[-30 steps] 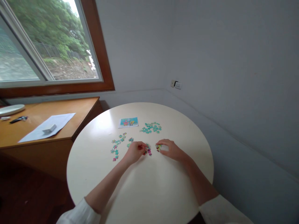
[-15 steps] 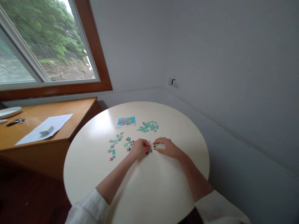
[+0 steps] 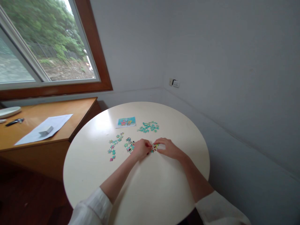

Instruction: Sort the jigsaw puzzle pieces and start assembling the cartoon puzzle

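Observation:
Several joined jigsaw pieces (image 3: 155,147) lie between my hands on the round white table (image 3: 150,187). My right hand (image 3: 169,148) is closed on their right side, thumb and fingers at their edges. From the left, my left hand (image 3: 142,148) pinches at the pieces' left edge; its fingers hide what they hold, most likely a small puzzle piece. Just left of that hand sits a small cluster of jigsaw pieces (image 3: 128,144), partly covered by it. A looser group of pieces (image 3: 113,147) spreads further left.
A pile of teal jigsaw pieces (image 3: 149,126) lies beyond my hands. Beside it is a colourful picture card (image 3: 126,122). On the left, a wooden desk (image 3: 77,109) holds a paper sheet (image 3: 58,120), a small white box (image 3: 46,130) and a white plate (image 3: 10,111).
My left hand has shifted slightly right, closer to my right hand and the joined pieces. The right hand stays in place.

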Motion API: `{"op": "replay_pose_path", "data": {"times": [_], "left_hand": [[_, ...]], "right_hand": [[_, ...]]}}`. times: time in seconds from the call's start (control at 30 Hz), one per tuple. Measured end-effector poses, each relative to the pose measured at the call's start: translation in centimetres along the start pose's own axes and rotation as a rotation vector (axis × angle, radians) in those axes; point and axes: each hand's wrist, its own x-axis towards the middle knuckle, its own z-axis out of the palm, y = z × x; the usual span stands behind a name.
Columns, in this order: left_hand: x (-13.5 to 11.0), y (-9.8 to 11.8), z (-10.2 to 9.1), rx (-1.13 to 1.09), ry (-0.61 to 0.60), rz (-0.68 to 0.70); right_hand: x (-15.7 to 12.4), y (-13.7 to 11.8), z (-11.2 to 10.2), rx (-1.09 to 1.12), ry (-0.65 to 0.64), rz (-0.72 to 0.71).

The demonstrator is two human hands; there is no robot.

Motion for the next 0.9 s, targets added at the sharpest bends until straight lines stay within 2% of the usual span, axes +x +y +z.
{"op": "replay_pose_path", "data": {"times": [0.9], "left_hand": [[0.7, 1.1, -0.1, 0.181, -0.047, 0.050]], "right_hand": [[-0.1, -0.1, -0.2, 0.001, -0.009, -0.003]]}}
